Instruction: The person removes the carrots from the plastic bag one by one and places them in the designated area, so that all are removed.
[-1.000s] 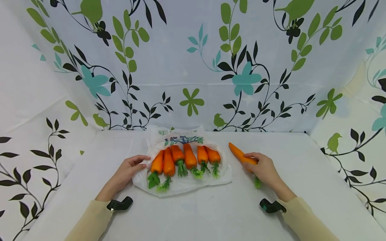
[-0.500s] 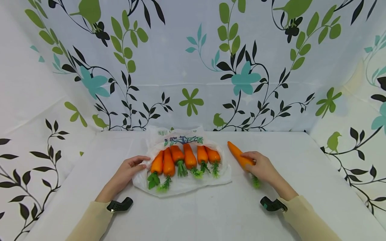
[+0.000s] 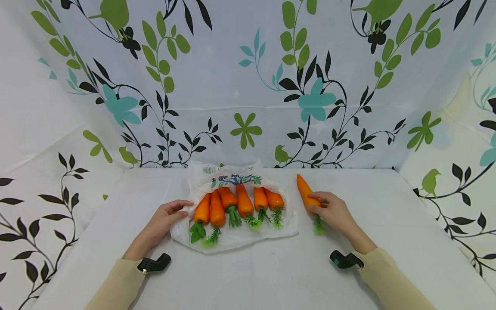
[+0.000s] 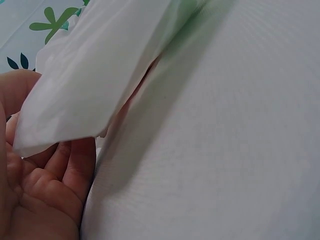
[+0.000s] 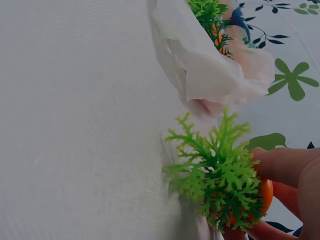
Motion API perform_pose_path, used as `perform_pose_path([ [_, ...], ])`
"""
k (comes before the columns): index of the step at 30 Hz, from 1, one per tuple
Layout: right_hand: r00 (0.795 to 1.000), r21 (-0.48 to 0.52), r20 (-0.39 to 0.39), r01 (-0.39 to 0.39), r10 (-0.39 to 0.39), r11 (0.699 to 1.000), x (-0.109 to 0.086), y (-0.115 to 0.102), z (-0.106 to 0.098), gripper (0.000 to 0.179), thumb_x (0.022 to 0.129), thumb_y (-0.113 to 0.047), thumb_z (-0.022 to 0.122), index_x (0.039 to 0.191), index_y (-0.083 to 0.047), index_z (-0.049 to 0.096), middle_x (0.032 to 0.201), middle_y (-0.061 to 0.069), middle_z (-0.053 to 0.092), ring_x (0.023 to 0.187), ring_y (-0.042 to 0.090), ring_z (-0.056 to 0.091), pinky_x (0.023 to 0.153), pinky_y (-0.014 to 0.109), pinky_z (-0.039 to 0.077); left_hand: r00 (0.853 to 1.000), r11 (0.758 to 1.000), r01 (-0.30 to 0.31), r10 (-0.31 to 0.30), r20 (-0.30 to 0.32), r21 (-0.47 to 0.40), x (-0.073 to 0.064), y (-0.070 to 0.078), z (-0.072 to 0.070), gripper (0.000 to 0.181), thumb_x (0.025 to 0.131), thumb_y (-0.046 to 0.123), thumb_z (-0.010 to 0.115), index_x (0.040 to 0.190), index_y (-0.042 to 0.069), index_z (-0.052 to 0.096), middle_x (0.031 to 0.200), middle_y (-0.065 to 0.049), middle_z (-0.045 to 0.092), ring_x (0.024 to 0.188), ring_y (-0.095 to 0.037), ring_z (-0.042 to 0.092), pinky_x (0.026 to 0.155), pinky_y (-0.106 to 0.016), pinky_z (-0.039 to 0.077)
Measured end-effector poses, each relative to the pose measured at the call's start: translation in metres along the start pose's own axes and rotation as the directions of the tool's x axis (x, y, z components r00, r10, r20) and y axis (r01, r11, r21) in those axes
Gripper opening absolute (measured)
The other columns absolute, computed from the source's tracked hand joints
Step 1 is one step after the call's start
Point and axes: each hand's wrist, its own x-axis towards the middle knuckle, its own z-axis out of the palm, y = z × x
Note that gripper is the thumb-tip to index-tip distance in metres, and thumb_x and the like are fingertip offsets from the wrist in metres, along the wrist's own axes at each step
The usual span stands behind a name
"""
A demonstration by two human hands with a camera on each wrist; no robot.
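A person seated or standing at a white-covered bench [image 3: 252, 275] works with both hands around a spread of orange carrots. The left hand [image 3: 164, 221] pinches the left edge of a white plastic bag [image 3: 248, 242], the thumb and fingers nearly closed with only the thin film between them; the left wrist view shows the bag's pale corner draped over the curled fingers. Six carrots [image 3: 244, 202] lie side by side in the bag's mouth, thick ends and green tops toward the near side, narrow ends toward the far side, where the bag carries a printed tree [image 3: 232, 180] and a barcode. To the right, well apart from the left hand and just beside the bag, the right hand [image 3: 336, 213] holds a single carrot [image 3: 305, 193], fingers parted only as far as its thick end. The carrot's tip points to the far side and slightly left, its bright fronds [image 5: 220, 175] to the near side; whether it touches the bench is hard to tell. Black devices are strapped at both wrists over beige sleeves [image 3: 120, 284]. Behind hangs a pale curtain [image 3: 209, 99] patterned with leaves, flowers and birds.
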Motion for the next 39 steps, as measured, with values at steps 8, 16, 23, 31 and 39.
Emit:
perform_pose_path([
  [8, 0.999, 0.052, -0.022, -0.025, 0.026, 0.998, 0.004, -0.002, 0.005, 0.04, 0.093, -0.019, 0.071, 0.131, -0.008, 0.064, 0.141, 0.022, 0.05, 0.121, 0.042, 0.055, 0.098, 0.052, 0.046, 1.0, 1.0, -0.004, 0.004, -0.005, 0.005, 0.0, 0.0, -0.001, 0.034, 0.099, 0.017, 0.061, 0.129, 0.001, 0.063, 0.144, -0.017, 0.051, 0.135, -0.031, 0.039, 0.103, -0.021, 0.036],
  [16, 0.999, 0.053, -0.021, -0.027, 0.028, 0.998, 0.004, -0.004, 0.007, 0.04, 0.093, -0.02, 0.07, 0.131, -0.008, 0.064, 0.142, 0.022, 0.049, 0.121, 0.043, 0.055, 0.098, 0.052, 0.047, 1.0, 1.0, -0.006, 0.006, -0.011, 0.018, 0.0, 0.0, -0.001, 0.034, 0.099, 0.017, 0.061, 0.129, 0.002, 0.063, 0.143, -0.017, 0.052, 0.136, -0.031, 0.039, 0.107, -0.027, 0.034],
  [23, 0.999, 0.058, -0.029, -0.019, 0.021, 0.998, 0.003, -0.005, 0.006, 0.039, 0.093, -0.018, 0.07, 0.131, -0.008, 0.064, 0.141, 0.021, 0.049, 0.122, 0.042, 0.054, 0.099, 0.052, 0.046, 1.0, 1.0, -0.008, 0.008, -0.009, -0.004, 0.0, -0.001, 0.0, 0.034, 0.098, 0.016, 0.061, 0.129, 0.001, 0.063, 0.144, -0.018, 0.051, 0.136, -0.031, 0.039, 0.094, -0.01, 0.035],
  [31, 0.999, 0.038, -0.035, -0.023, 0.024, 0.999, 0.0, -0.007, 0.004, 0.041, 0.093, -0.016, 0.069, 0.132, -0.006, 0.062, 0.14, 0.021, 0.05, 0.121, 0.042, 0.054, 0.097, 0.052, 0.047, 1.0, 1.0, -0.012, 0.012, -0.013, 0.006, 0.001, -0.003, 0.0, 0.034, 0.098, 0.015, 0.061, 0.129, 0.001, 0.063, 0.143, -0.018, 0.052, 0.137, -0.032, 0.038, 0.114, -0.045, 0.029],
  [39, 0.998, 0.011, -0.052, -0.018, 0.019, 1.0, -0.001, -0.01, -0.001, 0.044, 0.093, -0.015, 0.068, 0.135, -0.006, 0.06, 0.139, 0.022, 0.05, 0.119, 0.041, 0.054, 0.096, 0.053, 0.048, 1.0, 1.0, -0.005, 0.005, -0.014, 0.009, 0.0, -0.003, 0.0, 0.034, 0.098, 0.016, 0.062, 0.128, 0.001, 0.063, 0.143, -0.017, 0.052, 0.136, -0.031, 0.039, 0.109, -0.03, 0.034],
])
